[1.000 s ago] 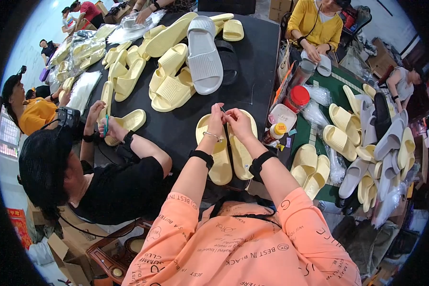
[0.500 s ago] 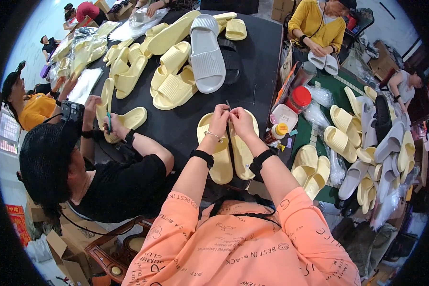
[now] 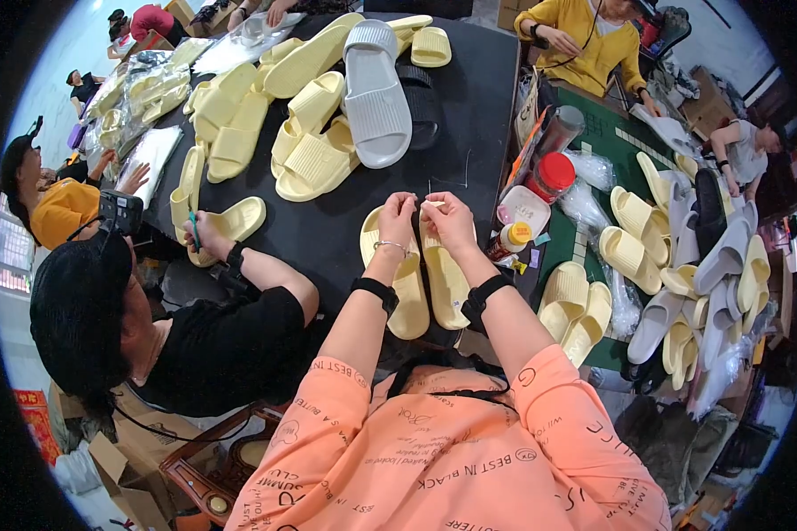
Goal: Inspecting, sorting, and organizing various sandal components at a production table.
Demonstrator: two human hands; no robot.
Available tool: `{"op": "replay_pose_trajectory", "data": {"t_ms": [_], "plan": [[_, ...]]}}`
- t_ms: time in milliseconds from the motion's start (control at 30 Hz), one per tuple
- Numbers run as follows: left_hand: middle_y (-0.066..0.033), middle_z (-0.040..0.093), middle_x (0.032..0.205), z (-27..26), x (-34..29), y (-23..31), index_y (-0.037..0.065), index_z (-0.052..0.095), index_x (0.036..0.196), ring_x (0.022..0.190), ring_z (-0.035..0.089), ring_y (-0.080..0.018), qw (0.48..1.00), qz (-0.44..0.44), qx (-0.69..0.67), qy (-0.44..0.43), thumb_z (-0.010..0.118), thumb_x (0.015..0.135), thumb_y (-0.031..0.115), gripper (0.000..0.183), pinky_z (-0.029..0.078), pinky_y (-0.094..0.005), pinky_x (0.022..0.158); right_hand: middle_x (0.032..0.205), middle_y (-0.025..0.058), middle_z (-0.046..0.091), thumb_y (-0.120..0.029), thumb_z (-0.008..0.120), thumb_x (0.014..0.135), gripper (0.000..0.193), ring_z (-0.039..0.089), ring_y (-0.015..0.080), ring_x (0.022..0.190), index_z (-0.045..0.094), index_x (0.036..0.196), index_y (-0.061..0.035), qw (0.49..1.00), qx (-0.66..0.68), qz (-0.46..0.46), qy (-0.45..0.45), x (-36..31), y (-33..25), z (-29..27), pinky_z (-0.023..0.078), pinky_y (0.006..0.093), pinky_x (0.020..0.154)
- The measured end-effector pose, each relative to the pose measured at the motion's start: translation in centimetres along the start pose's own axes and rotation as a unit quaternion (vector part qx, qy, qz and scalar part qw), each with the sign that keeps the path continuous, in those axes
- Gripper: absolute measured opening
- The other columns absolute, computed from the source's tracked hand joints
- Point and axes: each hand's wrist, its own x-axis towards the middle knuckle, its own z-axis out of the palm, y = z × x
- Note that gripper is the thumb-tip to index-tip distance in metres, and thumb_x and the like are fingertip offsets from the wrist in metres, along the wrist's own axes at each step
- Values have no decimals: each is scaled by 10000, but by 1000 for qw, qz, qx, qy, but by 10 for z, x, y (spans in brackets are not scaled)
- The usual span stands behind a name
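Note:
A pair of pale yellow slippers lies side by side in front of me on the dark table [image 3: 328, 234], toes toward me. My left hand [image 3: 398, 223] is closed in a pinch over the strap end of the left slipper [image 3: 410, 296]; what it holds is too small to make out. Above the right slipper [image 3: 445, 279], my right hand [image 3: 450, 225] pinches too, with a thin pale strand showing at its fingertips. The straps are mostly hidden behind my hands.
Beyond my hands lie a large grey slipper [image 3: 377, 97], a black slipper [image 3: 421, 106] and several yellow slippers [image 3: 317, 164]. At right stand a red-lidded jar [image 3: 552, 175] and a yellow-capped bottle [image 3: 510, 239]. A co-worker in black [image 3: 221, 341] sits close on my left, holding green-handled scissors [image 3: 194, 232].
My hands have drawn slightly apart at the fingertips, and a thin strand now shows by the right one. The co-worker in yellow has moved the light slippers from the lap to the right.

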Motion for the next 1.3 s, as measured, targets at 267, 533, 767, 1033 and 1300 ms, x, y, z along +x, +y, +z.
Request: {"op": "replay_pose_trajectory", "data": {"t_ms": [267, 533, 767, 1033, 1300], "plan": [[66, 436, 638, 0, 4, -2, 36, 562, 872, 560, 362, -20, 998, -44, -37, 31, 480, 828, 103, 115, 306, -165, 506, 581, -32, 502, -140, 528, 815, 102, 415, 27, 468, 557, 820, -42, 993, -106, -40, -19, 1, 11, 2, 325, 188, 415], [-25, 583, 818, -2, 5, -6, 12, 564, 868, 755, 509, -73, 998, -48, -21, 29, 478, 828, 90, 123, 399, -196, 678, 644, -21, 537, -127, 524, 809, 119, 454, 36, 582, 560, 833, -16, 982, -171, -70, -24, 6, 20, 2, 363, 194, 532], [59, 483, 682, 1, 3, -2, 36, 568, 864, 586, 385, -23, 999, -21, -9, 26, 476, 832, 96, 115, 322, -168, 529, 627, -33, 522, -122, 526, 809, 112, 437, 24, 555, 555, 802, -14, 987, -147, -54, -24, 6, 17, 2, 345, 184, 500], [18, 537, 742, 1, 3, -1, 20, 567, 864, 652, 445, -46, 999, -27, 0, 17, 482, 825, 86, 114, 366, -181, 589, 624, -44, 514, -119, 526, 807, 103, 422, 17, 542, 559, 799, -21, 990, -131, -41, -27, 5, 15, 2, 334, 181, 490], [44, 520, 718, -1, 1, 2, 24, 580, 844, 619, 418, -24, 997, -39, -68, -2, 534, 807, 97, 94, 342, -161, 551, 582, -58, 490, -134, 532, 809, 97, 387, 16, 482, 529, 807, -36, 987, -152, -47, -17, 1, 9, 3, 293, 190, 430]]}}
